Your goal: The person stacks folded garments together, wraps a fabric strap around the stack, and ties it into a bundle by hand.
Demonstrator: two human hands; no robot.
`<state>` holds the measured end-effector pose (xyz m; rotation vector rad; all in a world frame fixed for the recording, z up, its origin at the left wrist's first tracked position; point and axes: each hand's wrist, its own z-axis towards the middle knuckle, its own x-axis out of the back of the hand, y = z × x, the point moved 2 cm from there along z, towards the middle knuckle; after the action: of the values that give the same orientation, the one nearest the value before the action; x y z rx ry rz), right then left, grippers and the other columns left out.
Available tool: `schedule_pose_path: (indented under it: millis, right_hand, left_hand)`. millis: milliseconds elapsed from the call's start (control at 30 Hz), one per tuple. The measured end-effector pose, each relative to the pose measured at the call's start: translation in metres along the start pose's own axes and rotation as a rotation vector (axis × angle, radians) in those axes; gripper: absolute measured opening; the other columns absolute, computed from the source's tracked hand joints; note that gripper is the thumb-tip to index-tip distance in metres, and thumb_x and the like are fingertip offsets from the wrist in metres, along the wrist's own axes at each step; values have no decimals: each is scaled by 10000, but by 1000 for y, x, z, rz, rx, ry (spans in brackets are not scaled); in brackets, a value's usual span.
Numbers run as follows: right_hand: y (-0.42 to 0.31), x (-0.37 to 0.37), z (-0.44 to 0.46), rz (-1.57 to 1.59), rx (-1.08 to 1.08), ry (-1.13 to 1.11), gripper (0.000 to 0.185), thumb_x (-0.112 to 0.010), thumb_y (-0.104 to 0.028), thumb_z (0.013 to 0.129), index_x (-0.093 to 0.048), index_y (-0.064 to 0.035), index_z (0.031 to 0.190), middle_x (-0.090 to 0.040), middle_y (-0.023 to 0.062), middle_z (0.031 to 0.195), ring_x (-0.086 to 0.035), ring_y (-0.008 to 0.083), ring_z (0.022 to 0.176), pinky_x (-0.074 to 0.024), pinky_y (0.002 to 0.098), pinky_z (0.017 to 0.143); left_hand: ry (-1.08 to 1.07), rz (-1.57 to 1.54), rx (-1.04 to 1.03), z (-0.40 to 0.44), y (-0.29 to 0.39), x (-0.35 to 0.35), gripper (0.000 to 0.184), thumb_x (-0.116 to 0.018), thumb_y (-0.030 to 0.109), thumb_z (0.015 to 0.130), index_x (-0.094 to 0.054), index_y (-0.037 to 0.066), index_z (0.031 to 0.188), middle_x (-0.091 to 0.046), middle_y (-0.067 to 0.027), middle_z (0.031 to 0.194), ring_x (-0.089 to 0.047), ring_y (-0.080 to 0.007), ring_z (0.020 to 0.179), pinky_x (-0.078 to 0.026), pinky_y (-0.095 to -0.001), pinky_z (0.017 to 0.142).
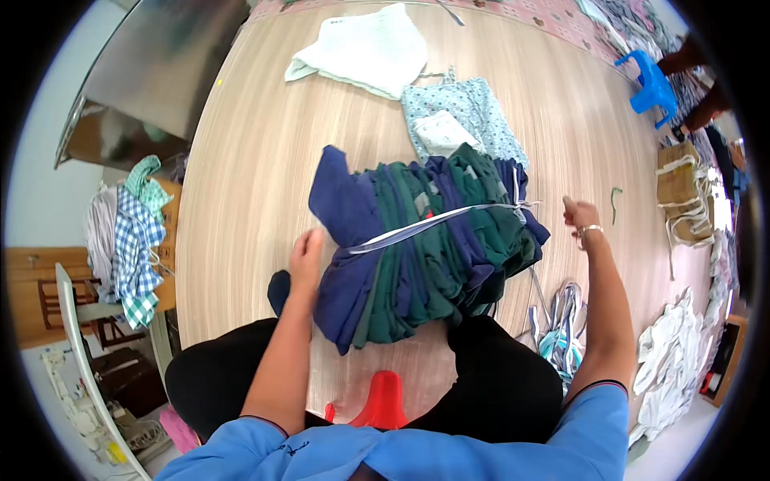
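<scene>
A long bundle of folded navy and dark green clothes [401, 289] lies in front of me. A white cloth strip [417, 230] runs lengthwise over it, with a knot [520, 207] at the right end. My left hand [306, 255] is beside the bundle's left end, fingers loosely bent and nothing visible in them; contact with the cloth is unclear. Off the right end, my right hand [581, 216] hovers apart from the knot. Its fingers are partly curled but separated, and I see nothing held.
Behind the bundle lie a blue patterned garment [473, 108] and a white cloth [369, 48]. Loose strips [565, 321] are by my right knee, near a red stool [385, 401]. White clothes [670, 361], a tied brown bundle [682, 188] and a blue stool [651, 90] stand right.
</scene>
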<state>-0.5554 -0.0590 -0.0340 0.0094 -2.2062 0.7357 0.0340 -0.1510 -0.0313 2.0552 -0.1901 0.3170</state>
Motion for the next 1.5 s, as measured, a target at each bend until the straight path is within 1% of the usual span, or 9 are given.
schedule_pose_path:
  millis: [167,500,767,867,967,1167,1300,1367,1500]
  right_hand:
    - [68,-91,48,340,-57,-144,369,-575,-432,855,-638,-74,914,-634,31,787,-581,161,618,-475,347,561]
    - [15,-151,-14,1130,-34,-816,199,-478,-152,945,-575,-23,1061,-603,48,1018,-551,107,884,-473,256,793]
    - [-112,-36,-173,509,327,-453,261,-463,-140,944,-566,25,1118,-619,95,1035,-586,148,944,-474,272,836]
    - [-120,-11,-228,710,348,-570,413,-442,-105,945,-378,27,1331,-515,138,1251,-526,190,1118,-413,289,956]
    - [-140,-38,-262,279,416,-364,540,-485,-58,915,-263,5,1404,-420,164,1353,-416,227,1240,-289,305,1045]
    - [-179,-82,-278,-66,774,-228,456,-602,-187,879,-400,64,1203,-542,216,1122,-532,251,1016,-403,337,893]
    - [-191,-106,-320,-83,903,-113,565,-709,-345,785,-405,79,1003,-574,204,830,-564,283,728,-457,363,677]
    - [-194,-114,-357,-175,899,-109,605,-710,-372,774,-400,89,1015,-576,231,817,-582,328,734,-458,383,675]
    - [-164,-125,-408,-392,824,-81,637,-702,-390,757,-448,89,1091,-590,261,873,-593,395,788,-466,422,706]
  left_hand:
    - [-340,-468,456,26,-112,-11,636,-531,497,864,-511,-24,1228,-465,-182,1324,-435,-230,1227,-335,-330,1013]
    - [-280,-440,507,12,-145,-26,570,-559,464,848,-565,-35,1125,-536,-174,1180,-507,-237,1082,-392,-339,912]
    - [-156,-463,589,-55,-230,-27,524,-582,437,835,-608,-43,1043,-593,-166,1064,-564,-242,966,-437,-346,832]
    - [-110,-413,560,-47,-242,-35,508,-591,427,830,-624,-46,1012,-614,-164,1021,-586,-244,923,-454,-348,802]
    - [-27,-230,475,2,-234,-7,494,-600,418,825,-640,-49,981,-635,-161,978,-607,-246,880,-471,-351,772]
    - [238,-146,250,26,-56,83,387,-610,364,830,-671,4,959,-640,-82,769,-563,-136,648,-442,-317,563]
    - [58,-35,-298,-19,119,82,652,-602,591,748,-620,58,1122,-654,-154,1024,-618,-252,964,-467,-330,846]
    - [-268,110,-407,-9,109,41,874,-542,747,684,-541,85,1255,-565,-215,1193,-540,-332,1119,-423,-372,941]
    - [-280,357,-507,-79,102,68,956,-573,717,693,-390,76,1377,-335,-310,1378,-326,-423,1295,-289,-410,1064]
